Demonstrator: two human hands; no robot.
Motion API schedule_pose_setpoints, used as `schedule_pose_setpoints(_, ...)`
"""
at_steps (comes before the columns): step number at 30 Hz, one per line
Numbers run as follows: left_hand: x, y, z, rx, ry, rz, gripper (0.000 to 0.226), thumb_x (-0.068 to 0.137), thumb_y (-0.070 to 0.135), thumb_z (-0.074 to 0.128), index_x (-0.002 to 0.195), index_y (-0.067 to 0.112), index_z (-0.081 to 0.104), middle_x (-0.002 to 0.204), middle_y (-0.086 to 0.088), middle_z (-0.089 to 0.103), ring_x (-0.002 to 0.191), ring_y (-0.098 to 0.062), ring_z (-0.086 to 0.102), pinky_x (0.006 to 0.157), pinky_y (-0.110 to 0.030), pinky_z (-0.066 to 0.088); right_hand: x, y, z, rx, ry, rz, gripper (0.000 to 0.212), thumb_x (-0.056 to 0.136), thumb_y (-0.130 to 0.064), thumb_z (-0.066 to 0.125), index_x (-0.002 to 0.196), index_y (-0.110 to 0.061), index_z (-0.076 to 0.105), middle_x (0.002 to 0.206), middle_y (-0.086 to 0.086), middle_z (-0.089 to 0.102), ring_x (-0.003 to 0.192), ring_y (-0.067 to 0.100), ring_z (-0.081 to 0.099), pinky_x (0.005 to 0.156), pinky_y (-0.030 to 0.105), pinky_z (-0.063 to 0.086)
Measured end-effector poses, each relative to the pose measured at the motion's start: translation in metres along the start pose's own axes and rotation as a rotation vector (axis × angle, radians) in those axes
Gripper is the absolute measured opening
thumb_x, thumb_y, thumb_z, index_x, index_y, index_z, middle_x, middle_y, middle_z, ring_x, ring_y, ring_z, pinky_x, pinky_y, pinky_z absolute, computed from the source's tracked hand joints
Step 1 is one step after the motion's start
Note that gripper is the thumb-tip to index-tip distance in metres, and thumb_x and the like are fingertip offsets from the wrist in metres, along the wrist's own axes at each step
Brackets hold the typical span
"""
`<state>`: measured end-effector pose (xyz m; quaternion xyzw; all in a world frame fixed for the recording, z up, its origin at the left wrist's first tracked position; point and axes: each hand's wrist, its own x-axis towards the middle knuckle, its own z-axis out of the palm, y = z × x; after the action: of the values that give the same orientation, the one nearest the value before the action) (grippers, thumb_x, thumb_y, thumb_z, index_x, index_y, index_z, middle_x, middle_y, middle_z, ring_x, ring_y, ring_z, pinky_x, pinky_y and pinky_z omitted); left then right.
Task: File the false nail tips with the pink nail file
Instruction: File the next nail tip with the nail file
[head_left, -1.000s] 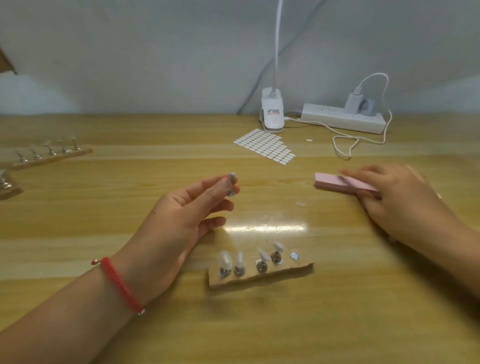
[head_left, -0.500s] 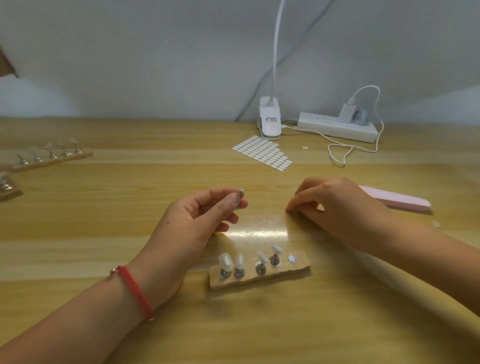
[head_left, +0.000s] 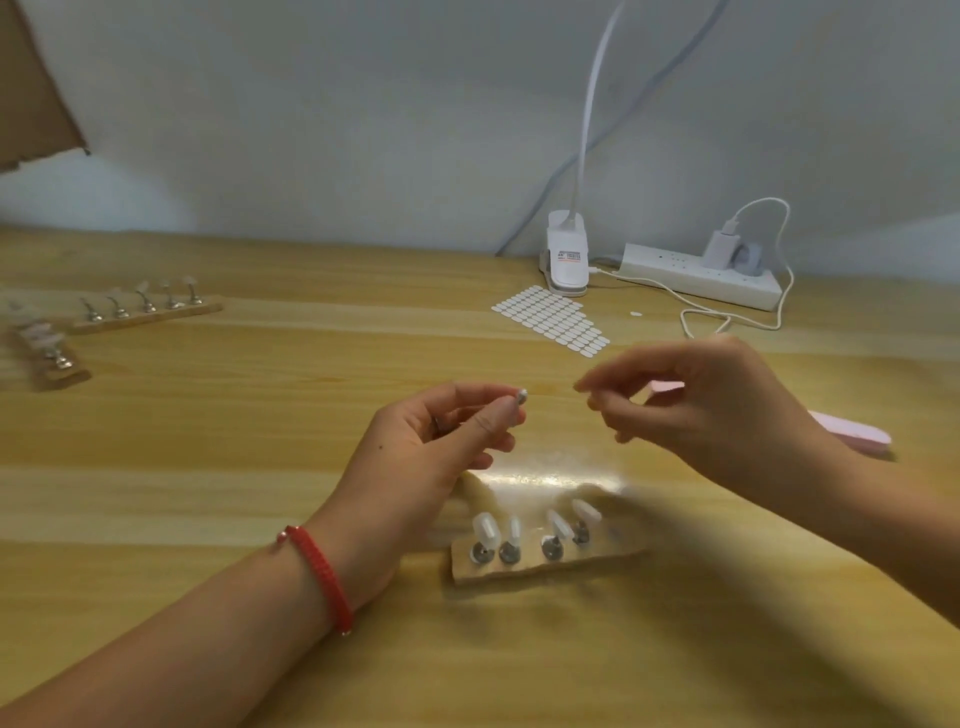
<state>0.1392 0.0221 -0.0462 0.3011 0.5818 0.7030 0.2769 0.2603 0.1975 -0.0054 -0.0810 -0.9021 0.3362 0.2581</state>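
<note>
lying flat on the table (head_left: 208, 467), the pink nail file (head_left: 852, 434) sits just behind the right hand (head_left: 701, 405), which hides its middle; its long axis runs left to right, the right end nearer the person; the right hand is much the nearer one. that hand hovers with fingers curled and thumb meeting forefinger; blur prevents telling whether it pinches anything. the left hand (head_left: 441, 441) pinches a small peg (head_left: 521, 397) between thumb and forefinger, raised toward the right hand. judgement: the right hand must draw back to reach the file; nothing blocks it. in front, a wooden holder (head_left: 540, 564) carries four nail tips (head_left: 485, 526); a sticker sheet (head_left: 553, 322) and power strip (head_left: 701, 275) lie beyond.
</note>
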Motion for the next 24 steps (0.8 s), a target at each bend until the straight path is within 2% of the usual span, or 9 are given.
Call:
schedule_pose_setpoints(3,-0.001,0.000,0.000,0.017,0.004,0.014,0.027,0.062,0.040,0.071,0.087,0.033,0.077,0.087,0.004,0.075,0.076,-0.003,0.068,0.063,-0.012,0.049,0.005,-0.017,0.012,0.144,0.027,-0.038,0.017,0.078,-0.018,0.070,0.091,-0.026,0.077,0.080,-0.004,0.074,0.072,0.016,0.071,0.066,0.027,0.060)
schedule_pose_setpoints(8,-0.001,0.000,0.000,-0.061,0.030,0.022,0.020,0.060,0.035,0.075,0.077,0.025,0.074,0.077,-0.001,0.074,0.074,-0.007,0.069,0.060,-0.013,0.049,0.004,-0.031,0.025,0.101,0.112,-0.081,0.016,0.073,-0.023,0.071,0.087,-0.032,0.073,0.078,-0.019,0.072,0.072,0.000,0.070,0.068,0.009,0.053)
schedule_pose_setpoints(13,0.002,-0.002,-0.002,-0.101,0.059,0.034,0.032,0.056,0.037,0.077,0.082,0.021,0.069,0.076,-0.001,0.074,0.078,-0.009,0.070,0.063,-0.014,0.050,0.000,-0.034,0.028,0.077,0.120,-0.078,0.014,0.073,-0.022,0.072,0.085,-0.028,0.075,0.078,-0.016,0.073,0.073,0.000,0.070,0.065,0.008,0.052)
schedule_pose_setpoints(18,0.002,-0.002,-0.003,-0.098,0.067,0.066,0.027,0.055,0.038,0.078,0.076,0.024,0.068,0.078,-0.003,0.074,0.078,-0.010,0.070,0.065,-0.016,0.051,-0.004,-0.035,0.029,0.087,0.147,-0.077,0.014,0.073,-0.021,0.073,0.085,-0.027,0.075,0.078,-0.017,0.073,0.072,-0.001,0.070,0.065,0.007,0.052)
schedule_pose_setpoints(24,0.004,0.000,-0.003,-0.110,0.088,0.110,0.027,0.059,0.027,0.078,0.078,0.014,0.064,0.074,-0.002,0.073,0.071,-0.006,0.069,0.063,-0.011,0.048,-0.004,-0.034,0.032,0.125,0.174,-0.036,0.015,0.073,-0.016,0.076,0.082,-0.028,0.076,0.074,-0.017,0.074,0.070,0.000,0.070,0.064,0.009,0.053)
